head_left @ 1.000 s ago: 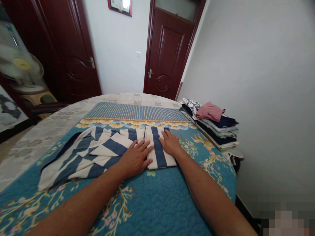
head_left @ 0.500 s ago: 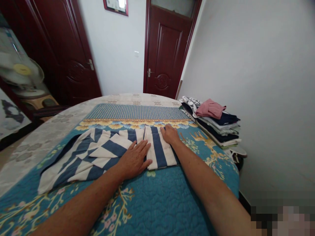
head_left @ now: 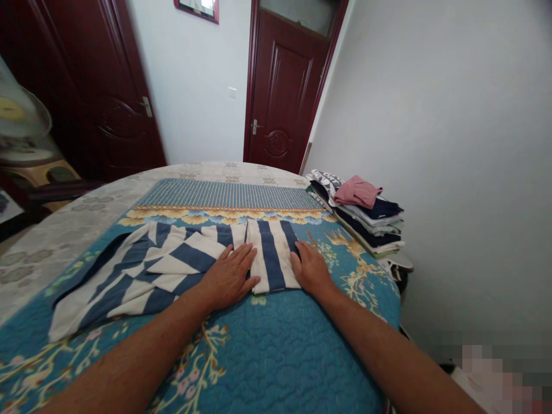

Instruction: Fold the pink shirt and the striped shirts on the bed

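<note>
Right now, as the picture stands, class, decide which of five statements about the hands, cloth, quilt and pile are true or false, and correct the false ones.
1. The left hand lies on the cloth. True.
2. The cloth is plain, with no pattern. False: it is striped blue and off-white.
3. A pink garment lies on the pile. True.
4. The pile has a hand on it. False: the right hand is at the cloth's right end.
5. The quilt lies under the cloth. True.
</note>
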Demonstrator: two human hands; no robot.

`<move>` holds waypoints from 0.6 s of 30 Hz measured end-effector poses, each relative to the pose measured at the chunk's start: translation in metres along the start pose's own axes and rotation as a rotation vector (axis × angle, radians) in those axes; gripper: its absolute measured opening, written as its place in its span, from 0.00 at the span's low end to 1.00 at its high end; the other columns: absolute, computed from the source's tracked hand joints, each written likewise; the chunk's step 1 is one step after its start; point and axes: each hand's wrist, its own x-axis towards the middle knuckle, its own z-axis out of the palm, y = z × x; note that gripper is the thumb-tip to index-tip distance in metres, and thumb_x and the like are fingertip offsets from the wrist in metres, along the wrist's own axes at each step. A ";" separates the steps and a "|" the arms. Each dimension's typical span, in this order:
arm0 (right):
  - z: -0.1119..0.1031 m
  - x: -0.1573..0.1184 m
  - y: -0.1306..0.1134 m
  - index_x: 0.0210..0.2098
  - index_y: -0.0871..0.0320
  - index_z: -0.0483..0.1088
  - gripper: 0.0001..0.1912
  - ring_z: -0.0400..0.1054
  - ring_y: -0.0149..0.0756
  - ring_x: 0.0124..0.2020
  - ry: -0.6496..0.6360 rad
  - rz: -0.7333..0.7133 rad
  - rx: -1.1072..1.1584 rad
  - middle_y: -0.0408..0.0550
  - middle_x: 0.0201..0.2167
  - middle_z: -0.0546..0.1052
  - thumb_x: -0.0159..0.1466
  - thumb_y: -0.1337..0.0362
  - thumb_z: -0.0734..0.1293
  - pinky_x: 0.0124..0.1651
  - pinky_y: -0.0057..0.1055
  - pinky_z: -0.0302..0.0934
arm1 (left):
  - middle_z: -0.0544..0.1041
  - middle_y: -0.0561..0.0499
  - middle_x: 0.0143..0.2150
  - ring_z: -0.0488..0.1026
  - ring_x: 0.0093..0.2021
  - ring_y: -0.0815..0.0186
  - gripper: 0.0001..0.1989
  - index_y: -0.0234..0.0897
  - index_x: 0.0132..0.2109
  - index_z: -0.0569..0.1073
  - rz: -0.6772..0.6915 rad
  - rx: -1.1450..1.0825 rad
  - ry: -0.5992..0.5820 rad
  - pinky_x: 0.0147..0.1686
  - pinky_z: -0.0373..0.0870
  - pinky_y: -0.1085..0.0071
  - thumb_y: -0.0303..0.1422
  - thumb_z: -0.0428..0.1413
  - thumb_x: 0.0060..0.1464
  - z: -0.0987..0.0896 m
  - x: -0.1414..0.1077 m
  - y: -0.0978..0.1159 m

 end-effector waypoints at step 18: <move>-0.011 0.062 0.016 0.26 0.54 0.77 0.19 0.75 0.46 0.35 -0.273 0.405 0.574 0.52 0.28 0.80 0.62 0.46 0.70 0.41 0.38 0.68 | 0.56 0.33 0.80 0.51 0.80 0.47 0.39 0.29 0.78 0.58 0.043 -0.035 0.019 0.77 0.42 0.47 0.52 0.45 0.72 -0.006 -0.010 0.002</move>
